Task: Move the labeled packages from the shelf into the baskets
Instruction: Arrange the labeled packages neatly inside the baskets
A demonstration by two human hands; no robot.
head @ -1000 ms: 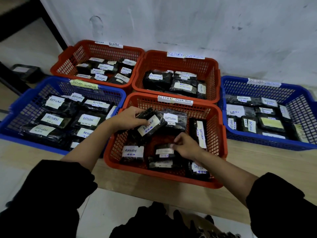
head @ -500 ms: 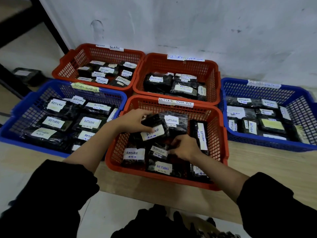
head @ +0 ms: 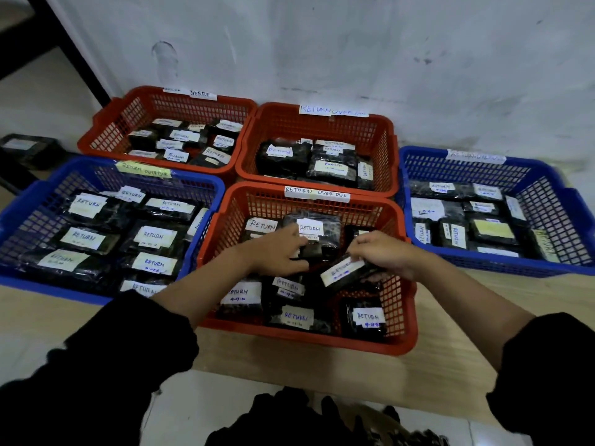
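Both my hands are inside the near red basket, tagged "RETURN OVER DUE". My right hand grips a black wrapped package with a white "RETURN" label, tilted above the others. My left hand reaches across the middle of the basket with its fingers curled on a dark package below another labeled package. Several more labeled packages lie along the basket's near side, such as one at the front.
Two more red baskets stand at the back by the white wall. A blue basket sits left, another blue basket right, all holding labeled packages. They rest on a wooden board. A loose package lies far left.
My left hand set its package down at the basket's back and now reaches toward the middle. My right hand lifted a labeled package from the pile on the right side.
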